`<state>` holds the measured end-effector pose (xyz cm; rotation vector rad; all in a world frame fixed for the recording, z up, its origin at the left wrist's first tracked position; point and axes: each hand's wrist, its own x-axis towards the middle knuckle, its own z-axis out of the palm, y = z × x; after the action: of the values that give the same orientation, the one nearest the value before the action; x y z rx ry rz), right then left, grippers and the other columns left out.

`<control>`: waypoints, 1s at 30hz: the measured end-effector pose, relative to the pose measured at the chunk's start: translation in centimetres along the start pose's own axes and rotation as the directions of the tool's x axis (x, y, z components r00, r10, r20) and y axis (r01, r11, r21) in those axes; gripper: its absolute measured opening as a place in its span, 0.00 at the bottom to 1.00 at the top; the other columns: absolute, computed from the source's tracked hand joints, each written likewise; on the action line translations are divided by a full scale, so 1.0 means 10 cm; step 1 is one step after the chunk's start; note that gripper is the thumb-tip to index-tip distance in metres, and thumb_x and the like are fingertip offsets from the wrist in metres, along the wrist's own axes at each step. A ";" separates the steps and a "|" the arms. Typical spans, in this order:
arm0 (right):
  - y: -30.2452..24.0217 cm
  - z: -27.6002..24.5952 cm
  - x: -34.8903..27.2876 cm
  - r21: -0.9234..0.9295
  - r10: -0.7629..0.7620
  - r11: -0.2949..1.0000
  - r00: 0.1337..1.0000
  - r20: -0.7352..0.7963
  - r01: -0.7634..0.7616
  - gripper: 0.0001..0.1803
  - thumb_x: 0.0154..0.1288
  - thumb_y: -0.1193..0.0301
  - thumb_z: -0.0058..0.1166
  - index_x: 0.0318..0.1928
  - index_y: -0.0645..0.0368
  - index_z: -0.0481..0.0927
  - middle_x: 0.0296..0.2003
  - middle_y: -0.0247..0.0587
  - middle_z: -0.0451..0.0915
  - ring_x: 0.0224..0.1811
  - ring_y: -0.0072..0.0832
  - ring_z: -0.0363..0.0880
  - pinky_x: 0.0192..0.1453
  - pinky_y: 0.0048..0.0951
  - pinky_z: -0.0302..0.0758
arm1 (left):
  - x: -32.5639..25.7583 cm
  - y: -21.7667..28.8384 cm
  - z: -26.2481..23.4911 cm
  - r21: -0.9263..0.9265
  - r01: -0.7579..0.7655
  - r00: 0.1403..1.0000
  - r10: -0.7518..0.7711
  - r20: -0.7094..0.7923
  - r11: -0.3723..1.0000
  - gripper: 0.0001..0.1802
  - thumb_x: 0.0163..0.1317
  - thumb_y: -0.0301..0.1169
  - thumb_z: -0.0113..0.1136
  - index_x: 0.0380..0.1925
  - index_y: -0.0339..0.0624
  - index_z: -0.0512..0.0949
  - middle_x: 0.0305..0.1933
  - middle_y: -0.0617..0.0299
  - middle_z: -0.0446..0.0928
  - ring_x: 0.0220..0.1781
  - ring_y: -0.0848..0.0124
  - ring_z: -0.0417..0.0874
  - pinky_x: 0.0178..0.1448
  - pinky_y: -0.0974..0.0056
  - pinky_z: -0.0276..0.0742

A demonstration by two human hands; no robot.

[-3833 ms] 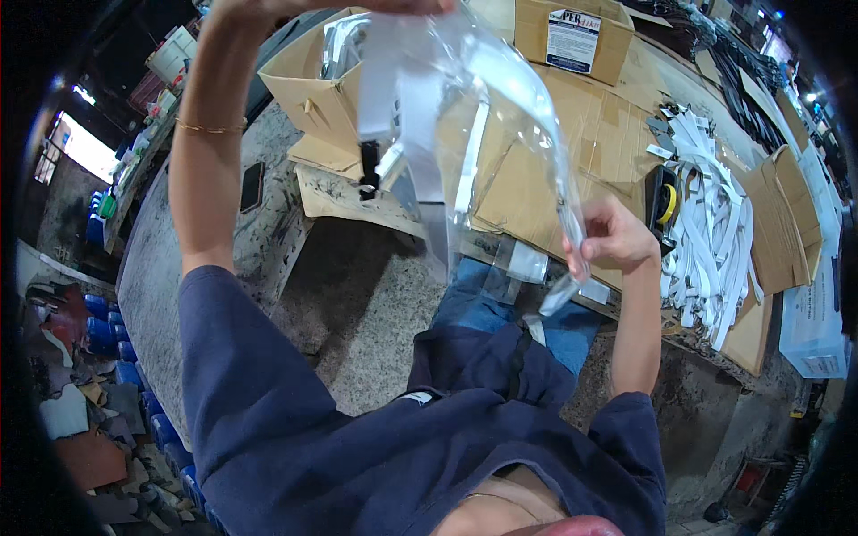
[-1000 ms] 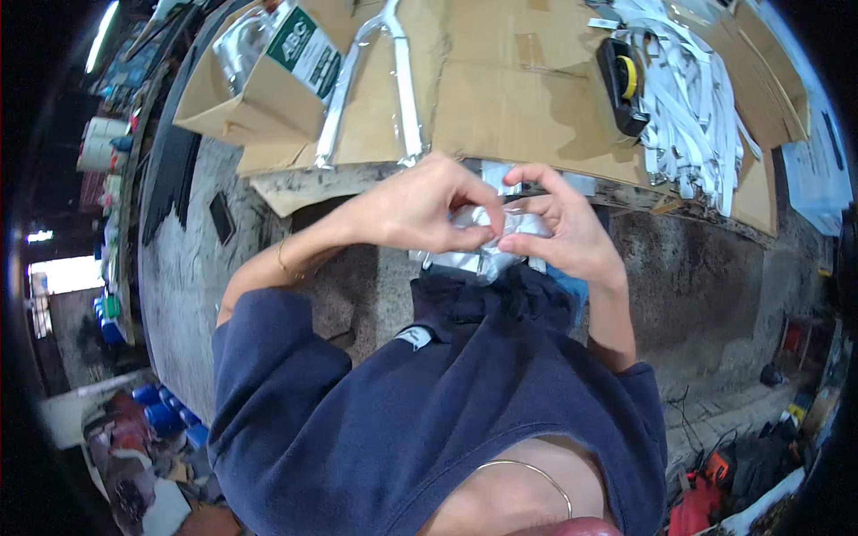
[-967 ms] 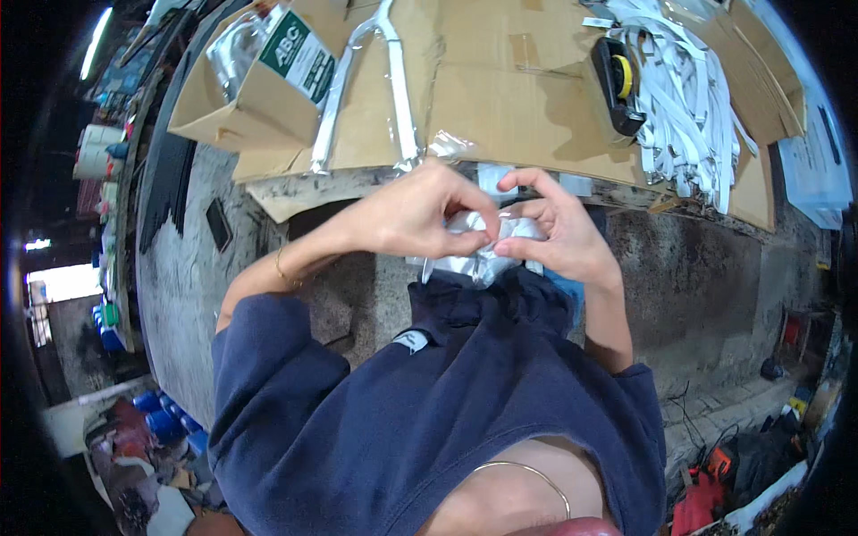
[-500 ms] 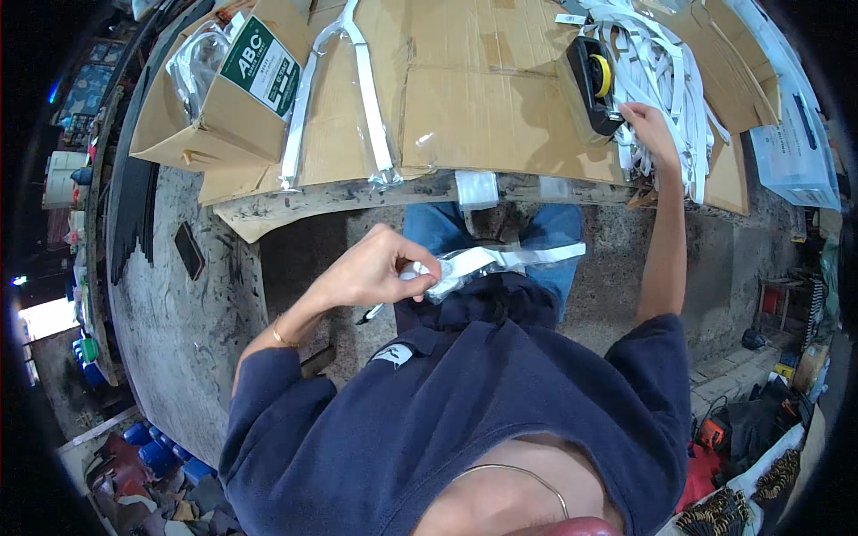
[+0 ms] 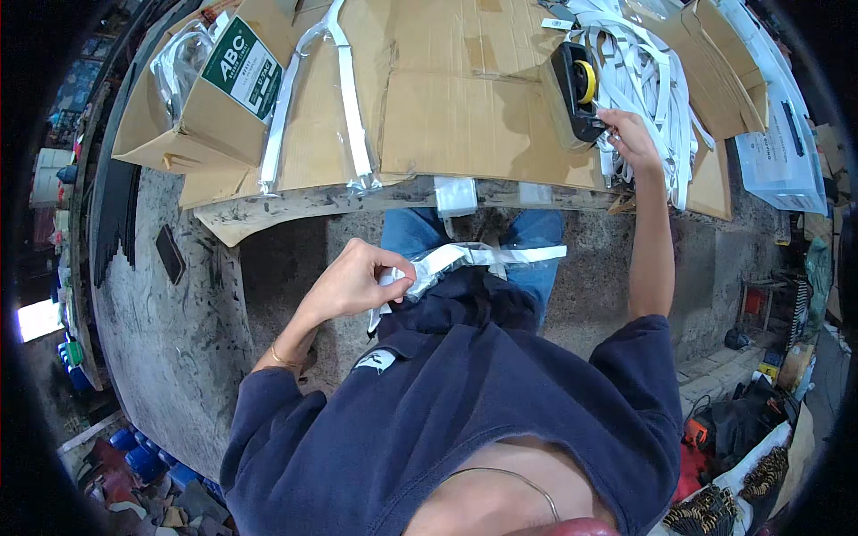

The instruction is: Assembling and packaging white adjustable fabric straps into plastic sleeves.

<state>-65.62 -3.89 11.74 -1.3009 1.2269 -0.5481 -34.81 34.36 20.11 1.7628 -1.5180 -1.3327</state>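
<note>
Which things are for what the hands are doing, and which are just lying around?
Seem to belong:
plastic-wrapped white strap, pinched in the left hand
black tape dispenser, right by the right hand
pile of white straps

Probably just lying about:
dark phone
blue containers, lower left
flat scraps near them

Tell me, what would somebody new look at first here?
Probably the big heap of white straps at the upper right, with a black tape dispenser and its yellow roll just left of it, by the right hand. Next, perhaps, the clear-wrapped white strap above the blue jeans, its bunched end in the left hand. An open cardboard box with a green-and-white label stands upper left.
</note>
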 end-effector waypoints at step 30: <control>0.29 0.27 -0.46 -0.515 -0.460 0.768 0.888 -0.028 0.381 0.16 0.64 0.75 0.52 0.52 0.49 0.80 0.22 0.28 0.76 0.22 0.17 0.68 0.29 0.25 0.66 | 0.25 0.05 0.15 -0.076 0.098 0.994 -0.093 0.065 0.992 0.04 0.57 0.21 0.60 0.29 0.31 0.82 0.25 0.61 0.82 0.27 0.78 0.84 0.33 0.73 0.77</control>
<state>-65.66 1.98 10.27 -2.0434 1.2483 -0.6871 -36.57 32.22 18.98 1.7798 -1.4074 -1.4855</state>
